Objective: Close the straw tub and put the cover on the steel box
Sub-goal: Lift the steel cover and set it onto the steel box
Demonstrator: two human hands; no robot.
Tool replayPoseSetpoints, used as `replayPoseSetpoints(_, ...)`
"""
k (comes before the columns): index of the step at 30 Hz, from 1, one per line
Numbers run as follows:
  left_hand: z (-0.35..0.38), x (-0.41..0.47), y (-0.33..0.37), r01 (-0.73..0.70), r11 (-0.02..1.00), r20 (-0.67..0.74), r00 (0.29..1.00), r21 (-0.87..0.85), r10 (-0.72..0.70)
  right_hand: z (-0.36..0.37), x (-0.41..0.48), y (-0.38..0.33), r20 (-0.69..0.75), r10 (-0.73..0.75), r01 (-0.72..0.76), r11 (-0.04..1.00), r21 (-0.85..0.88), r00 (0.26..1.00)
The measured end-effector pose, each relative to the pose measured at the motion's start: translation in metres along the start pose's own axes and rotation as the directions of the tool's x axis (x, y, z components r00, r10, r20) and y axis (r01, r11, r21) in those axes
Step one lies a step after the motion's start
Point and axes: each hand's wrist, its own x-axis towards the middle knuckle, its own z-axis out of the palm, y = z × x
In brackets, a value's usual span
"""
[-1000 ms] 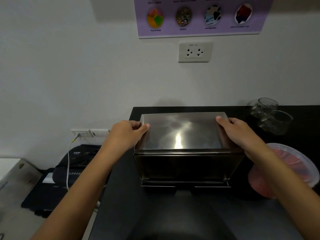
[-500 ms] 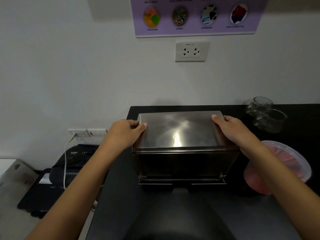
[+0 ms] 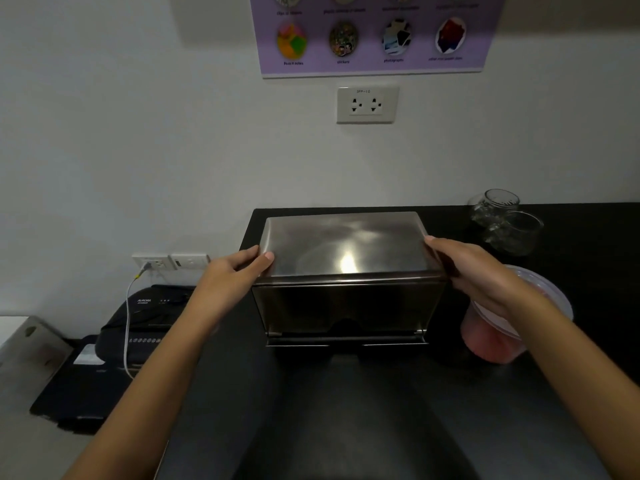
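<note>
Slid slightly nearer along cover: left hand and right hand, gripping its ends atop steel box. Right of box, straw tub, lidded.

Black counter carries steel box; lidded straw tub right; glass jars behind.

White wall, purple poster, socket, black counter.
</note>
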Motion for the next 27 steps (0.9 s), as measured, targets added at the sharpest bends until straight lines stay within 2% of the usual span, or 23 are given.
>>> replayPoseSetpoints(5,0.001,-0.013,-0.010,0.049,0.977,0.061,0.997,-0.207,-0.037,-0.005,-0.016,0.007,0.052,-0.021,0.015,0.994,0.113,0.998)
replayPoseSetpoints(9,0.006,-0.019,-0.016,0.051,0.958,0.062,0.997,-0.284,-0.034,-0.005,-0.021,0.013,0.050,-0.037,0.028,0.986,0.164,0.998)
replayPoseSetpoints(16,0.011,-0.016,-0.018,0.051,0.942,0.019,0.999,-0.332,-0.047,-0.005,-0.020,0.016,0.036,-0.054,0.046,0.981,0.191,0.998)
replayPoseSetpoints(27,0.014,-0.016,-0.024,0.049,0.928,-0.025,0.998,-0.370,-0.063,-0.006,-0.012,0.025,0.011,-0.075,0.074,0.991,0.116,0.997)
